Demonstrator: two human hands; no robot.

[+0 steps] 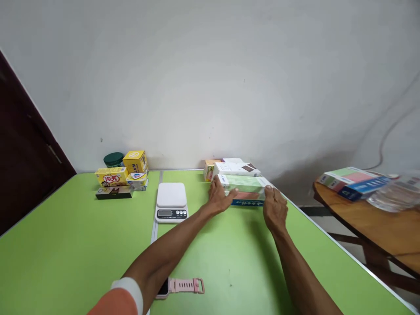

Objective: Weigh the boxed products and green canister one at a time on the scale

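A long carton (245, 183) in pale green, pink and blue stands on the right half of the green table, near the wall. My left hand (218, 197) closes round its left end, thumb towards the front. At the opposite end my right hand (274, 208) grips the carton, with the thumb on its upper corner. Right behind it lies a white box (234, 169) with a dark square printed on it. An orange and green box (210, 170) is partly hidden beside that one. To the left of my left hand sits a white digital kitchen scale (171, 195) with nothing on its plate.
Yellow boxes (136, 162), a dark flat box (113, 193) and a green-lidded jar (113, 159) are grouped at the back left. A pink-strapped smartwatch (185, 285) lies under my left forearm. The wooden table (390, 227) at right bears another carton (351, 178) and clear plastic packaging (398, 194).
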